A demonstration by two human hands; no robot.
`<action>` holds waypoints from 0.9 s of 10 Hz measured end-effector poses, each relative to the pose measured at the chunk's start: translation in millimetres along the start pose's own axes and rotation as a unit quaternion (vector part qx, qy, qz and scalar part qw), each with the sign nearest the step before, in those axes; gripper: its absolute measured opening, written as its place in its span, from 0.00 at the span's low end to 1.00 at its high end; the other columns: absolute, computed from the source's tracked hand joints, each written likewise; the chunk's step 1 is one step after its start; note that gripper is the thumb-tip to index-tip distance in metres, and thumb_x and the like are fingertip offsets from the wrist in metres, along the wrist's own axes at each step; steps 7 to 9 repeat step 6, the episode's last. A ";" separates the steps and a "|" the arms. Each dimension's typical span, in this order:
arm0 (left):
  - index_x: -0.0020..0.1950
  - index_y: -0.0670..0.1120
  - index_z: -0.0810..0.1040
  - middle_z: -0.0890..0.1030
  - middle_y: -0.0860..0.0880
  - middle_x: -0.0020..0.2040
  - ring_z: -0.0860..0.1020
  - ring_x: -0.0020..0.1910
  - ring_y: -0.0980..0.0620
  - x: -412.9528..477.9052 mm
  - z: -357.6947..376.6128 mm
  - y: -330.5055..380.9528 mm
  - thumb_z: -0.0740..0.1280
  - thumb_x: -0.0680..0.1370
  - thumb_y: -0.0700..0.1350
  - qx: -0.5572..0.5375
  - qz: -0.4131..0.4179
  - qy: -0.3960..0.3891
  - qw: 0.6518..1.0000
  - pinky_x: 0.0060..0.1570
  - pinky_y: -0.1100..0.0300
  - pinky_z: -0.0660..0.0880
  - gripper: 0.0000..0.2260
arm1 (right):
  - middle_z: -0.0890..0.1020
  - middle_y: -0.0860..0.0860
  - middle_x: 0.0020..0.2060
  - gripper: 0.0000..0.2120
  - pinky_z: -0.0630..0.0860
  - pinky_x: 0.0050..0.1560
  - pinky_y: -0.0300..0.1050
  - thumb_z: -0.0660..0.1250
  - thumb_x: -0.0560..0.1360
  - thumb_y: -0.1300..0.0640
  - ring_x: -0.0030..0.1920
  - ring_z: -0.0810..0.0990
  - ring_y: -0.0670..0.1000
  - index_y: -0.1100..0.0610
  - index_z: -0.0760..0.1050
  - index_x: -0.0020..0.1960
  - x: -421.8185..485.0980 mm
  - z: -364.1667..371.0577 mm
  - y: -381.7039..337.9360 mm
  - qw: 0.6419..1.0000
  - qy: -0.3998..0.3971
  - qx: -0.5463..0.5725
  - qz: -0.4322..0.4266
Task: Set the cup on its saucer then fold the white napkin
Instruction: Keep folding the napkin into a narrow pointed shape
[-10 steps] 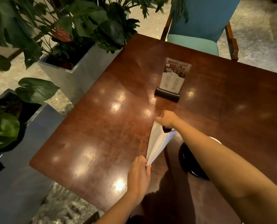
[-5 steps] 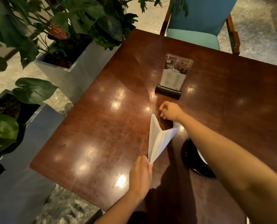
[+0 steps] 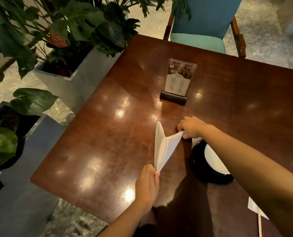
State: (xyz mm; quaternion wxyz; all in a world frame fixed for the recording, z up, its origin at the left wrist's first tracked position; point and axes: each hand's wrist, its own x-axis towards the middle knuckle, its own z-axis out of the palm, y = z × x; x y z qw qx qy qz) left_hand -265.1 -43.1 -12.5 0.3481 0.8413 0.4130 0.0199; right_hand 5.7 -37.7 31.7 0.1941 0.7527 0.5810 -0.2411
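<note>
A white napkin [image 3: 164, 147] is held just above the dark wooden table [image 3: 108, 142], folded lengthwise with its two halves spread in a V. My left hand [image 3: 147, 185] pinches its near tip. My right hand [image 3: 191, 127] pinches the far right corner, pulled out to the right. To the right, partly under my right forearm, lies a black saucer [image 3: 200, 168] with a white piece [image 3: 212, 159] on it. Whether that is the cup I cannot tell.
A clear menu stand [image 3: 177, 82] on a black base stands behind the napkin. A blue chair [image 3: 200, 40] faces the far table edge. Planters with large-leaved plants [image 3: 65, 35] line the left side. A white paper piece with a stick [image 3: 258, 214] lies near right.
My right hand has let the far tips come apart and drawn one corner to the right, opening the napkin into a wider V. My left hand has kept its grip on the near tip.
</note>
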 end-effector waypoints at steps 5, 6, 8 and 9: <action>0.45 0.49 0.60 0.67 0.52 0.44 0.67 0.40 0.55 2.6 -11.2 7.7 0.60 0.79 0.46 0.000 0.030 -0.042 0.999 0.36 0.68 0.63 0.08 | 0.71 0.56 0.65 0.19 0.65 0.63 0.53 0.59 0.77 0.59 0.66 0.65 0.57 0.57 0.66 0.67 -25.4 1.9 -15.2 0.988 0.021 0.043 0.147; 0.45 0.49 0.61 0.70 0.51 0.46 0.72 0.42 0.53 9.4 -19.8 9.7 0.63 0.78 0.46 -0.014 0.020 -0.084 0.996 0.36 0.68 0.67 0.10 | 0.70 0.57 0.65 0.20 0.65 0.63 0.53 0.58 0.76 0.59 0.67 0.64 0.58 0.58 0.64 0.68 -36.3 0.6 -27.1 0.987 0.010 0.046 0.156; 0.45 0.49 0.61 0.70 0.51 0.46 0.72 0.42 0.53 9.4 -19.8 9.7 0.63 0.78 0.46 -0.014 0.020 -0.084 0.996 0.36 0.68 0.67 0.10 | 0.70 0.57 0.65 0.20 0.65 0.63 0.53 0.58 0.76 0.59 0.67 0.64 0.58 0.58 0.64 0.68 -36.3 0.6 -27.1 0.987 0.010 0.046 0.156; 0.45 0.49 0.61 0.70 0.51 0.46 0.72 0.42 0.53 9.4 -19.8 9.7 0.63 0.78 0.46 -0.014 0.020 -0.084 0.996 0.36 0.68 0.67 0.10 | 0.70 0.57 0.65 0.20 0.65 0.63 0.53 0.58 0.76 0.59 0.67 0.64 0.58 0.58 0.64 0.68 -36.3 0.6 -27.1 0.987 0.010 0.046 0.156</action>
